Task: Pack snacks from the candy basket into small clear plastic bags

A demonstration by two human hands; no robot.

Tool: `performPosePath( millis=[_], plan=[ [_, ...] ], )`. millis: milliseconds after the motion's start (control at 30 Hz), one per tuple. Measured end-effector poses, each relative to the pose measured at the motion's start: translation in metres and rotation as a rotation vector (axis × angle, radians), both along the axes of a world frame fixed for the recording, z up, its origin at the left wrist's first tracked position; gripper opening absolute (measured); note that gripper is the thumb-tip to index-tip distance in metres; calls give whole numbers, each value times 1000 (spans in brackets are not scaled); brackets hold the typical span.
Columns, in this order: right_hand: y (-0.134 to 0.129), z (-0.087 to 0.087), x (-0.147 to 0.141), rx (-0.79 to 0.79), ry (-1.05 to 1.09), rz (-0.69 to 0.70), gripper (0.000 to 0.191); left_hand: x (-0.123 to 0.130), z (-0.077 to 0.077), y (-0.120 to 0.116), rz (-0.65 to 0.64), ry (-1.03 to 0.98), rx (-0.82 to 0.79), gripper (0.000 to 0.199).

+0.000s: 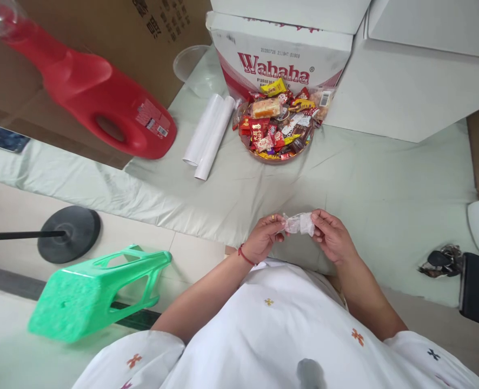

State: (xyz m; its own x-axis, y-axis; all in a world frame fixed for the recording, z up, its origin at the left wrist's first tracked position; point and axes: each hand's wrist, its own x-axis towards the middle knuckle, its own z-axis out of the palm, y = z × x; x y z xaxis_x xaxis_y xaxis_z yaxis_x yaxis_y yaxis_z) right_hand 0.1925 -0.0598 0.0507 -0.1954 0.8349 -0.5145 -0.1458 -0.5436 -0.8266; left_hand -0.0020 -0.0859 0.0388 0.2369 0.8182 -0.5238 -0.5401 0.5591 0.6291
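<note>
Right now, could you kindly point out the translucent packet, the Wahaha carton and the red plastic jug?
Translucent packet [300, 224]: head view, on its middle.
Wahaha carton [280, 68]: head view, on the brand name on its front.
Red plastic jug [90, 86]: head view, on its body, beside the handle.

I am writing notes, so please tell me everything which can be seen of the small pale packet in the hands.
The small packet looks like thin, crinkled, translucent plastic, with a whiter part toward the right hand. The left hand pinches one end, the right the other, holding it roughly level over the pale green cloth. No readable print.
</note>
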Motion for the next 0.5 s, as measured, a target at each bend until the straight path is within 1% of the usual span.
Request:
performPosePath(
  millis=[67,133,200,267,300,367,433,500],
  plan=[
    [-4,-6,2,153,-180,-43,38,0,1,0,67,-29,-4,34],
    [-9,-10,3,385,-408,-84,28,1,2,0,123,-72,-6,35],
    [-16,-12,1,571,-540,-36,21,4,3,-1,154,-101,0,36],
    [-20,-12,-3,650,-560,60,22,6,4,-2,152,-111,11,37],
    [-22,-13,-5,655,-559,87,26,7,5,-3,143,-113,18,37],
    [-22,-15,-8,608,-542,91,30,9,6,-4,118,-115,29,37],
    [-20,-16,-8,508,-469,60,28,7,5,-4,113,-117,31,36],
    [-16,-16,-4,392,-355,-9,27,3,4,-4,131,-120,30,36]
  ],
)
